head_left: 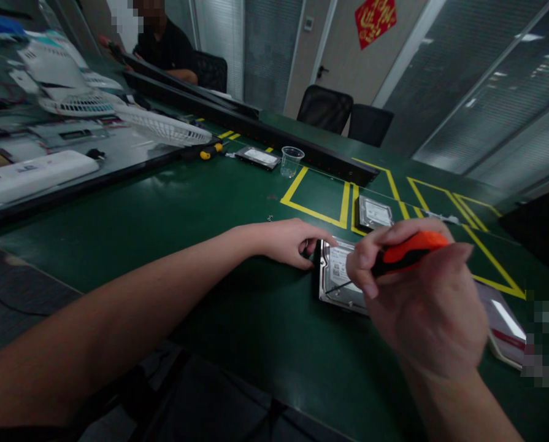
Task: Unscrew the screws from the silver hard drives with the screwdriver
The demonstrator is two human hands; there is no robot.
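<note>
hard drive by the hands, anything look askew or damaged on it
Nothing stands out. The hard drive lies flat on the green mat, casing looking intact, left hand at its corner, right hand holding the orange screwdriver to it.

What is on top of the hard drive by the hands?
On the hard drive: a white label and the tip of the screwdriver. The right hand covers its right half, unseen.

Three silver metal hard drives [336,276]: one left of the single clear plastic cup [291,161], two nearer. One orange-handled screwdriver [410,252], one yellow-handled screwdriver [210,151].
</note>
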